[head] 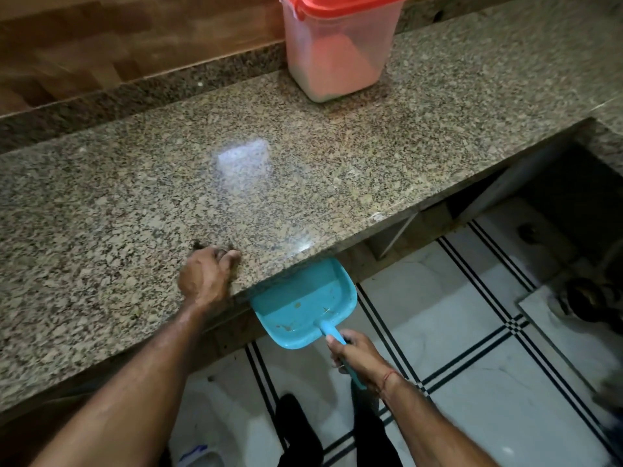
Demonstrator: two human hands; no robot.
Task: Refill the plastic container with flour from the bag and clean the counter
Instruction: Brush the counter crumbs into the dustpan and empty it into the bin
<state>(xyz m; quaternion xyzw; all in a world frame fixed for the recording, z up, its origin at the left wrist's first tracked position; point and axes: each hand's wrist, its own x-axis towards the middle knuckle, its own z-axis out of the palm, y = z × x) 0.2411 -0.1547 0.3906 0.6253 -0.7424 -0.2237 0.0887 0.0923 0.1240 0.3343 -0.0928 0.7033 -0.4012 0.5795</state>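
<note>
Clear plastic container, red lid on, stands on the bench at top centre, part-filled with sloping flour. Lower centre, right grip clamps a blue dustpan holding few crumbs; left grip curls at the bench edge, hold unclear.

A single wide-angle view from the person's head, facing forward and steeply down. It stands close over the front edge of the desk, which runs slantwise across the upper frame, its lines bowed by the lens. The plastic container by the far wall marks the top edge; the tiled floor fills the lower right. Both arms reach in from the bottom edge, the left forearm over the desk, the right forearm over the floor toward the dustpan near the frame's middle
</note>
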